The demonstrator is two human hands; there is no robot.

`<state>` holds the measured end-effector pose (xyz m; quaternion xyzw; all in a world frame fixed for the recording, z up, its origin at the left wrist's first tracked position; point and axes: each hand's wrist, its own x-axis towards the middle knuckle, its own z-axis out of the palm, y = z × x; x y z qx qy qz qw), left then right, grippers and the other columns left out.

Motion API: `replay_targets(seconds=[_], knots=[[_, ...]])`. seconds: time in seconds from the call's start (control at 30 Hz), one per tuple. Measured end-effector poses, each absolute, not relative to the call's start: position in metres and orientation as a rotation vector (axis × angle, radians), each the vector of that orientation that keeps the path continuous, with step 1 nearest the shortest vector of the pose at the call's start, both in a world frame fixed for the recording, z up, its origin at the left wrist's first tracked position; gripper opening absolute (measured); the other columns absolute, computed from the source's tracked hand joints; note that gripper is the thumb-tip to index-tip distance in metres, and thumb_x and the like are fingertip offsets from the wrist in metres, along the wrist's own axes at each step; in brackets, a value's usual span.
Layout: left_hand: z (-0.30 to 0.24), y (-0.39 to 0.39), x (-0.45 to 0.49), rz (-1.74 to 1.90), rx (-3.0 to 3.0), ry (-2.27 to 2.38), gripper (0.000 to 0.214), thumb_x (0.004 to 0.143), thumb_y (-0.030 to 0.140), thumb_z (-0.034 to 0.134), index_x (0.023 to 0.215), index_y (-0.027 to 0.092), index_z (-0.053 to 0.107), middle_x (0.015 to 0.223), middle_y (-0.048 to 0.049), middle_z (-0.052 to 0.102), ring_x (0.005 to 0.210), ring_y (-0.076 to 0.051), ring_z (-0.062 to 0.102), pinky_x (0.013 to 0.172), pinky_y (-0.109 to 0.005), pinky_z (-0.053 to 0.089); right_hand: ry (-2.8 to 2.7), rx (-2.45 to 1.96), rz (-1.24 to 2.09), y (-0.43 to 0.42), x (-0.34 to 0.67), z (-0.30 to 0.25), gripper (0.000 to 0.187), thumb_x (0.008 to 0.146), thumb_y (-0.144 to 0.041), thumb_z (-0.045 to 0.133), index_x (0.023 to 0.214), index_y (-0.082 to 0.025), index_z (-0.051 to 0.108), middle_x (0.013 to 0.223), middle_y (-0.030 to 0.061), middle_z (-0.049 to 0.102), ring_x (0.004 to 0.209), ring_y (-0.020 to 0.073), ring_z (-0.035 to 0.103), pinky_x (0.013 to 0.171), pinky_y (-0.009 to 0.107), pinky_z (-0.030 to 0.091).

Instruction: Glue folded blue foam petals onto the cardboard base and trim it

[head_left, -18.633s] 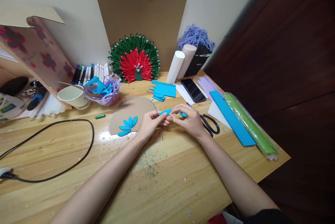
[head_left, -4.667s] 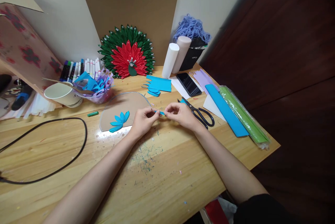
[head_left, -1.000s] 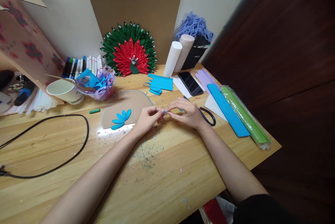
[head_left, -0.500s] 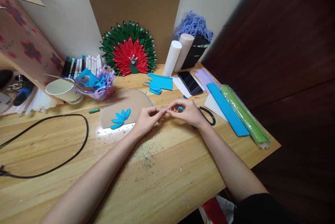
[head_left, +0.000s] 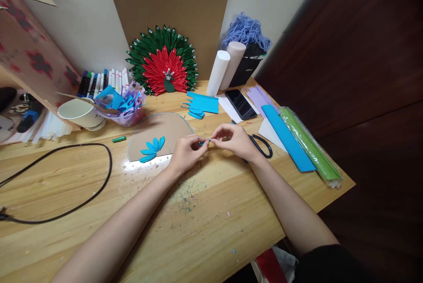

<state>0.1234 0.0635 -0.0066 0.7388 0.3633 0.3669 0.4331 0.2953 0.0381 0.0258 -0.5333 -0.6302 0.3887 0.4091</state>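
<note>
We have both hands meeting low over the table, fingertip to fingertip. Our left hand pinches one end of a small blue paper piece between thumb and forefinger. Our right hand pinches the other end, its remaining fingers loosely curled. The piece sits right in the gap between the two hands, and only a sliver of it shows. Its long axis runs from one hand straight across to the other, roughly level with the table. Neither hand is nearer, since both are on it.

Just beyond the left hand's knuckles lies a flat cardboard half-round; we cannot tell whether the hand touches its edge. A fan of blue petals sits on it, off to the left of that hand. The scissors lie just to the right of the right hand, with the blades partly hidden behind it, so they are the closest thing in the way on that side.

Farther beyond the right hand we see cut blue sheets and a phone. Well off to its right lie a long blue strip and a green roll. Well to the left of the left hand sit a paper cup, a bowl of scraps and a loop of black cable.
</note>
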Motion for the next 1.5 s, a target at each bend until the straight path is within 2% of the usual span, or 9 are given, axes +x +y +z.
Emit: replay_targets(seconds=[0.4, 0.6, 0.7, 0.8, 1.13, 1.5], knots=[[-0.01, 0.065, 0.123, 1.009, 1.832, 1.014, 0.018, 0.073, 0.028, 0.057, 0.064, 0.013, 0.063, 0.06, -0.0025, 0.059, 0.053, -0.01, 0.047, 0.048, -0.02, 0.035, -1.453, -1.369, 0.801, 0.041, 0.295, 0.021, 0.011, 0.065, -0.022, 0.066, 0.068, -0.016, 0.057, 0.068, 0.0022, 0.062, 0.06, 0.0117, 0.055, 0.058, 0.025, 0.045], [-0.011, 0.066, 0.122, 0.961, 1.815, 0.977, 0.02, 0.074, 0.029, 0.056, 0.067, 0.013, 0.064, 0.059, -0.0022, 0.058, 0.052, -0.009, 0.046, 0.047, -0.02, 0.033, -1.522, -1.358, 0.987, 0.04, 0.293, 0.019, 0.025, 0.064, -0.027, 0.069, 0.085, -0.014, 0.065, 0.075, 0.004, 0.066, 0.063, 0.0122, 0.057, 0.06, 0.025, 0.047], [-0.011, 0.066, 0.122, 0.941, 1.825, 0.961, 0.02, 0.074, 0.029, 0.056, 0.068, 0.013, 0.065, 0.058, -0.002, 0.057, 0.051, -0.009, 0.044, 0.046, -0.019, 0.032, -1.576, -1.417, 0.979, 0.038, 0.288, 0.016, 0.022, 0.066, -0.032, 0.068, 0.076, -0.013, 0.067, 0.066, 0.0027, 0.063, 0.058, 0.0118, 0.054, 0.055, 0.024, 0.045], [-0.009, 0.065, 0.123, 0.916, 1.837, 0.99, 0.019, 0.073, 0.029, 0.056, 0.067, 0.013, 0.065, 0.057, -0.0017, 0.057, 0.051, -0.009, 0.043, 0.046, -0.019, 0.032, -1.596, -1.443, 0.943, 0.036, 0.286, 0.017, 0.02, 0.067, -0.033, 0.067, 0.071, -0.013, 0.067, 0.066, 0.0039, 0.064, 0.059, 0.0126, 0.055, 0.055, 0.025, 0.044], [-0.007, 0.064, 0.124, 0.841, 1.943, 1.017, 0.02, 0.076, 0.027, 0.054, 0.073, 0.013, 0.068, 0.058, -0.0023, 0.06, 0.049, -0.01, 0.047, 0.048, -0.02, 0.035, -1.536, -1.535, 0.987, 0.04, 0.291, 0.016, 0.013, 0.062, -0.025, 0.067, 0.065, -0.012, 0.068, 0.059, 0.0032, 0.065, 0.052, 0.0118, 0.056, 0.049, 0.022, 0.042], [-0.004, 0.066, 0.122, 0.886, 1.911, 1.106, 0.018, 0.076, 0.026, 0.053, 0.068, 0.014, 0.064, 0.055, -0.0014, 0.059, 0.047, -0.01, 0.049, 0.048, -0.021, 0.036, -1.404, -1.615, 0.981, 0.042, 0.3, 0.019, 0.011, 0.06, -0.02, 0.064, 0.065, -0.012, 0.068, 0.064, 0.0057, 0.068, 0.058, 0.0146, 0.06, 0.054, 0.024, 0.044]])
